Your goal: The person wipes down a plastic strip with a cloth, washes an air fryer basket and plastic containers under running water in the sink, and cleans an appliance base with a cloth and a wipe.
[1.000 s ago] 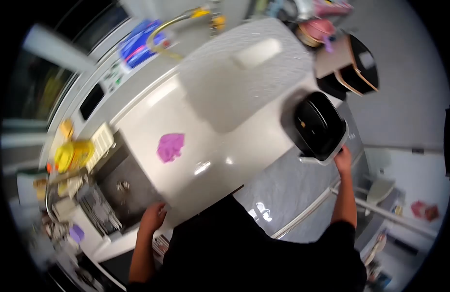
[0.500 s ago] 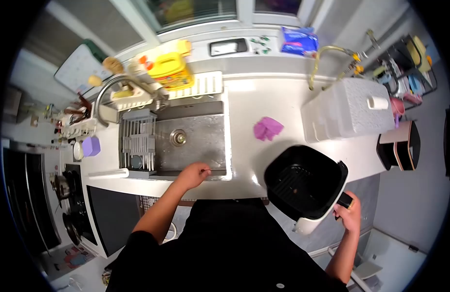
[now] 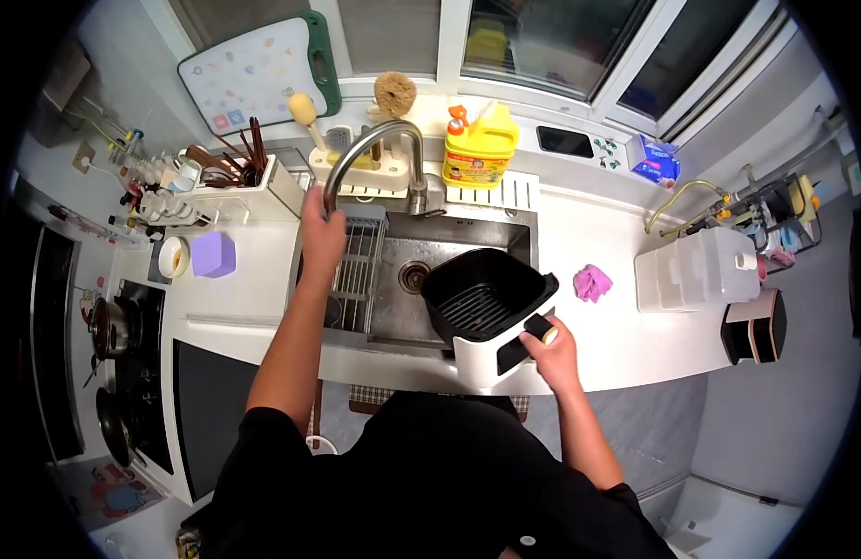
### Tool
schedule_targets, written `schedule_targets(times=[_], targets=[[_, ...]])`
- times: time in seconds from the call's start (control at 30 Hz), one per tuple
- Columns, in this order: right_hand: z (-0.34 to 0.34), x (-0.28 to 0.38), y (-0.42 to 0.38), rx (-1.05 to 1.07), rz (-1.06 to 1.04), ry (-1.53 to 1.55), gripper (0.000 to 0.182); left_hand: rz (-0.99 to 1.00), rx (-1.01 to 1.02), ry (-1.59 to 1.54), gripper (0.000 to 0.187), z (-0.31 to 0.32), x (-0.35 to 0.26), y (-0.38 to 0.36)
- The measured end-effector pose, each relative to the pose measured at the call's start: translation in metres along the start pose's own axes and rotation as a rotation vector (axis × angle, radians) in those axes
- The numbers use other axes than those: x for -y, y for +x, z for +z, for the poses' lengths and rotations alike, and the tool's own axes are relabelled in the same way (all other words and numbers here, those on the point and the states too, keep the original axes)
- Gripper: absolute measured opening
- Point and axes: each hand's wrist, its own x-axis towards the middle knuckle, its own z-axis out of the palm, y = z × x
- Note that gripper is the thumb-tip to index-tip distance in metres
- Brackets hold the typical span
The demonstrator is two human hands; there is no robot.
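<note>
My right hand is closed round the handle of a black and white air fryer basket, whose ribbed inside faces up. The basket is over the right front part of the steel sink. My left hand is at the end of the arched faucet spout, its fingers wrapped round it. A grey drying rack lies across the sink's left side, just past my left hand. To the right of the sink lies a crumpled pink cloth.
Behind the sink stands a yellow detergent jug. A phone rests on the sill. A lidded clear bin occupies the right counter. Leftward are a purple container, a utensil holder and a stove.
My right hand has carried the basket left, from beyond the counter's front edge to over the sink. My left hand has risen from the sink's front rim to the faucet. The view has turned left.
</note>
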Motion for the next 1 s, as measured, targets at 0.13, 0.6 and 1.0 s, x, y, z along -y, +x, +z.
schedule_targets(times=[0.13,0.6,1.0], targets=[[0.028,-0.010,-0.006,-0.050,-0.005,-0.034,0.027,-0.074,0.222,0.156,0.042,-0.001,-0.038,-0.035],[0.056,-0.041,0.014,0.048,-0.116,-0.266,0.026,0.504,0.730,0.087,0.077,0.140,0.060,0.001],[0.088,-0.057,0.077,0.231,-0.085,-0.149,0.024,-0.098,0.762,0.095,0.065,0.093,0.109,-0.081]])
